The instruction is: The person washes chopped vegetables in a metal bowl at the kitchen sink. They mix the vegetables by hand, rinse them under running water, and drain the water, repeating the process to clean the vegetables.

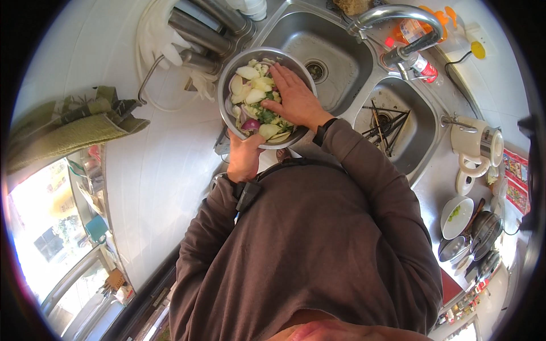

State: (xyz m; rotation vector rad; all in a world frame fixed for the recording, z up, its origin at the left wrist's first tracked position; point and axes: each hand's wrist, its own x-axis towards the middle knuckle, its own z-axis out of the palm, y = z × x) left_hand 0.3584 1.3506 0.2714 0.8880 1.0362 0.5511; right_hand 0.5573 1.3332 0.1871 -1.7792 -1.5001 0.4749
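A round stainless steel bowl (222, 91) holds cut vegetables (256, 94): pale slices, purple onion pieces, cauliflower-like florets and green leaves. My left hand (245, 155) grips the bowl's near left rim, thumb over the edge. Fingers apart, my right hand (294, 99) lies over the right side of the vegetables; its palm side is hidden, and it grips nothing that I can see. The bowl is at the left edge of a steel double sink (341, 47), partly overlapping the larger basin. Thin dark sticks or rods (390, 132) lie crossed in the smaller basin.
A curved chrome faucet (399, 13) rises between the basins. Behind it are a plastic bottle with a red label (422, 68) and an orange bottle (409, 32). An electric kettle (475, 140), a white bowl (456, 217) and pans stand on the right counter. A green towel (85, 132) hangs left.
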